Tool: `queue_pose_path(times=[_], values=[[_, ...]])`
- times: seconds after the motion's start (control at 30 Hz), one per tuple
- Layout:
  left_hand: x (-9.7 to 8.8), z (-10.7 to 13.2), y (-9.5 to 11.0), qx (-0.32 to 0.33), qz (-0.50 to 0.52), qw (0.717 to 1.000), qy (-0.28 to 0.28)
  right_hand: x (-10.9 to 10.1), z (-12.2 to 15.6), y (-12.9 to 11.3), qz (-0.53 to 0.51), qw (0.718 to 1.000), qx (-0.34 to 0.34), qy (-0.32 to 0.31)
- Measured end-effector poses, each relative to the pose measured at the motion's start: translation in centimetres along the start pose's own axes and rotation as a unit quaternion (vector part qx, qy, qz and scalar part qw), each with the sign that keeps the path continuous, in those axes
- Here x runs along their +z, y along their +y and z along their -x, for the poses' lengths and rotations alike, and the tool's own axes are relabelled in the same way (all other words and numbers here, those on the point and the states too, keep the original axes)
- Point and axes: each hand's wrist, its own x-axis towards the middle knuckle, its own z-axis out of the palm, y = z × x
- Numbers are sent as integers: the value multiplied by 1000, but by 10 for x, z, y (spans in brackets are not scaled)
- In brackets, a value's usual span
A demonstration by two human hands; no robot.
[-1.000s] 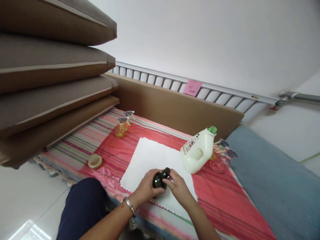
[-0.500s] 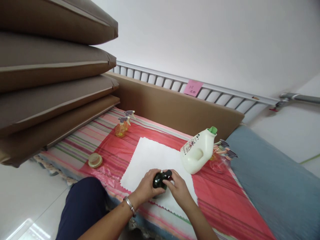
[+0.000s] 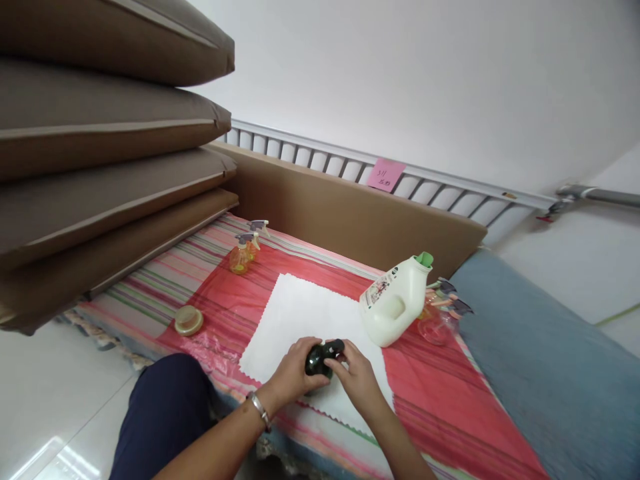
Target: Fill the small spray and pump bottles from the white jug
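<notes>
My left hand (image 3: 291, 372) is wrapped round a small dark green bottle (image 3: 317, 360) that I hold over the near edge of a white cloth (image 3: 300, 313). My right hand (image 3: 357, 374) pinches the bottle's black cap (image 3: 334, 348) with its fingertips. Both hands meet at the bottle, just above the red striped sheet (image 3: 440, 393). A metal bracelet (image 3: 259, 409) sits on my left wrist.
A white jug with a green cap (image 3: 397, 301) stands right of the cloth, with clear spray bottles (image 3: 441, 315) behind it. Two orange spray bottles (image 3: 243, 253) stand at the back left, a round lid (image 3: 189, 321) at the left. Brown cushions (image 3: 100, 153) are stacked left; a cardboard panel (image 3: 350, 213) runs behind.
The black cap has tilted further to the right in my right fingers. Both hands stay at the same spot on the cloth.
</notes>
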Motion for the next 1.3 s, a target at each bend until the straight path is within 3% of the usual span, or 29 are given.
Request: queue_pose_path(times=[0.23,0.5,0.63,0.8,0.93,1.3], values=[[-1,0,3,-5,3,1000,1,7,-4,1,29,997,58,41],[-3,-1,5,10,16,1000,-5,-7,-10,-9,-52,996,47,-48],[-2,-1,1,-5,7,1000,-1,-5,-10,-8,-19,997,72,-13],[-1,-1,0,6,12,1000,-5,-4,-9,-5,-33,998,51,-29],[-1,-1,1,-10,5,1000,0,-4,-8,-2,-14,998,64,-5],[-1,-1,4,-1,5,1000,2,4,-5,9,-100,992,76,-2]])
